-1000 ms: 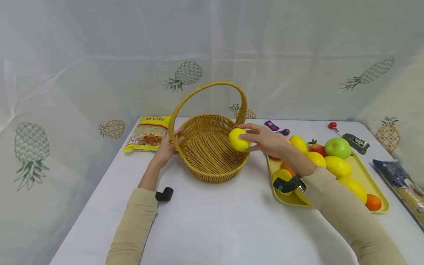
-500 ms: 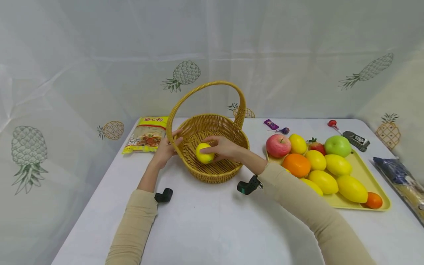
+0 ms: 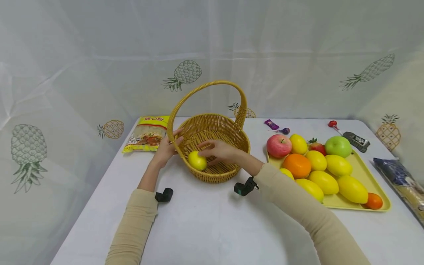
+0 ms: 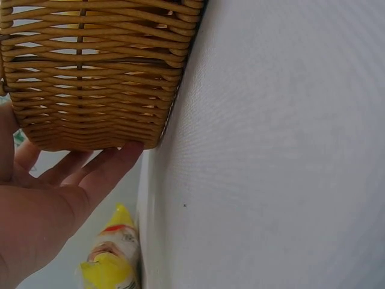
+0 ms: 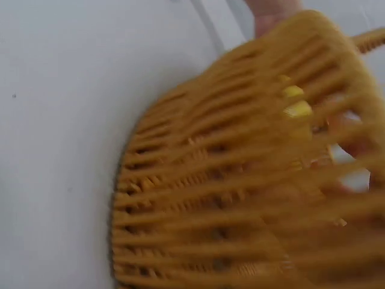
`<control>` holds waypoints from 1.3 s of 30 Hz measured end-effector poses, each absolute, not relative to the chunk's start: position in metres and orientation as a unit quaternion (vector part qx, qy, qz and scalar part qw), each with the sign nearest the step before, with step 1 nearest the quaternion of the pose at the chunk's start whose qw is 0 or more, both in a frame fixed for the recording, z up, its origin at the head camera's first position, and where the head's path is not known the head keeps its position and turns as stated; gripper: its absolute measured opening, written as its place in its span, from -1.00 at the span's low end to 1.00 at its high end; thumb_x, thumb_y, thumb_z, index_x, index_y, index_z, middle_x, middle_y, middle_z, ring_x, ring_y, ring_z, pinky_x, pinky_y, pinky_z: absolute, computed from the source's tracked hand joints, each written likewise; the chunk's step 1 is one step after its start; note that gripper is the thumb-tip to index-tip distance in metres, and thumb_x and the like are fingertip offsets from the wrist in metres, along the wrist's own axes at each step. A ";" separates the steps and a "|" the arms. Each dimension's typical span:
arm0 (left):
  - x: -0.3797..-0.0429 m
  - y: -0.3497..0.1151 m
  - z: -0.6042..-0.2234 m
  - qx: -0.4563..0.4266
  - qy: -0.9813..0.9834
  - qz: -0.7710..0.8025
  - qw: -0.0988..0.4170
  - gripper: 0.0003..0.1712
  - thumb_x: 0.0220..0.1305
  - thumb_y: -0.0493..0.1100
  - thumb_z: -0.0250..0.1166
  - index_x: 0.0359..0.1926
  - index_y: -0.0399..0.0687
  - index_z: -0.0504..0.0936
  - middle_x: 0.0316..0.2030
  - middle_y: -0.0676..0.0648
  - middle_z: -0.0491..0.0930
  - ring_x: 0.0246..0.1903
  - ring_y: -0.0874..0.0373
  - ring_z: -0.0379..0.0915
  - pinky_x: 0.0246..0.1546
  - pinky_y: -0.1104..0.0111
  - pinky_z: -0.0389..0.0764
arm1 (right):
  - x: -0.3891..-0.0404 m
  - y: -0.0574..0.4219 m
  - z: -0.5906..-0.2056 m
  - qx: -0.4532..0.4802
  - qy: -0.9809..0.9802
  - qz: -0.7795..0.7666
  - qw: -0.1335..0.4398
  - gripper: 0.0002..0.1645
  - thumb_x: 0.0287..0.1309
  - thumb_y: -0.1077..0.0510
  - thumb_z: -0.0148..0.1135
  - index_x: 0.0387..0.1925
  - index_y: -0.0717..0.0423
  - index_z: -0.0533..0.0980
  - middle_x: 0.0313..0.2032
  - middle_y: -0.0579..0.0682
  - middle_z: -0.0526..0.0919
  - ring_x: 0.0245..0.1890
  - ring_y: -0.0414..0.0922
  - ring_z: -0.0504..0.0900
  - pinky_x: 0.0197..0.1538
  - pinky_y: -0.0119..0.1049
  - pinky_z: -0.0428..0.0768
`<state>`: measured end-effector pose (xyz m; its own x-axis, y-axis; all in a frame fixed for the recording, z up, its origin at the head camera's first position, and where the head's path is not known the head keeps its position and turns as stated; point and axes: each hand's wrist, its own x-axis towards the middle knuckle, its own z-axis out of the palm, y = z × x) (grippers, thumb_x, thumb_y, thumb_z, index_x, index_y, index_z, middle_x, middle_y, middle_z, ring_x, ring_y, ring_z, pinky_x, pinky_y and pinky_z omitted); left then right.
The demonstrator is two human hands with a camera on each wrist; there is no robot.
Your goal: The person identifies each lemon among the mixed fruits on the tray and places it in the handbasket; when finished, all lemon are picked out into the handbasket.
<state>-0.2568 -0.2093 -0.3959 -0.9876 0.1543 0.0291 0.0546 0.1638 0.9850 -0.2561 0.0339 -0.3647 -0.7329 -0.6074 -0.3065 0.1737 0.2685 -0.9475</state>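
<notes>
A tan wicker basket (image 3: 215, 179) with a tall arched handle (image 3: 212, 84) stands at the middle back. My left hand (image 3: 164, 150) holds its left side by the handle's foot; in the left wrist view, several fingers (image 4: 111, 174) lie against the outer wall. A yellow lemon (image 3: 197, 161) lies inside the basket, toward the front left. Over the basket floor, my right hand (image 3: 218, 151) has loosely spread fingers just right of the lemon, not wrapped round it. The right wrist view is blurred, and the woven wall hides most of that hand.
On the right, a yellow tray (image 3: 366, 173) bears an apple (image 3: 279, 145), an orange (image 3: 296, 165), several lemons and other fruit. Lollipops and small sweets lie behind it. A pasta bag (image 3: 147, 133) lies left of the basket; another packet (image 3: 399, 180) is at the right edge.
The right hand has carried the lemon leftward from the basket's right rim into it and let go. The lemon now sits further left, apart from the grip. The left hand has stayed put.
</notes>
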 end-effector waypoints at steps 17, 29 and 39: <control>-0.257 -0.207 -0.393 0.084 0.755 0.649 0.035 -0.38 0.48 -0.07 0.09 0.47 -0.06 0.19 0.36 -0.28 0.22 0.24 -0.25 0.27 0.07 -0.05 0.47 | -0.250 0.205 -0.298 -0.226 0.691 -0.615 0.307 -0.53 0.49 0.10 -0.10 0.35 0.06 0.23 0.21 0.19 0.40 0.15 0.06 0.46 0.12 0.03 0.50; -0.256 -0.210 -0.395 0.085 0.757 0.647 0.037 -0.37 0.48 -0.08 0.08 0.47 -0.09 0.17 0.37 -0.31 0.18 0.25 -0.29 0.24 0.04 0.02 0.52 | -0.220 0.384 -0.329 -0.296 0.652 -0.636 0.289 -0.41 0.52 0.27 -0.52 0.46 -0.10 0.10 0.27 -0.10 0.39 0.20 -0.16 0.46 0.11 -0.21 0.52; -0.256 -0.210 -0.394 0.080 0.755 0.650 0.043 -0.37 0.48 -0.07 0.07 0.48 -0.08 0.16 0.38 -0.28 0.17 0.24 -0.30 0.24 0.04 0.04 0.52 | -0.167 0.448 -0.365 -0.146 0.847 -0.483 0.170 -0.44 0.47 0.31 -0.18 0.40 -0.11 0.18 0.08 -0.48 0.46 -0.02 -0.39 0.55 -0.10 -0.21 0.63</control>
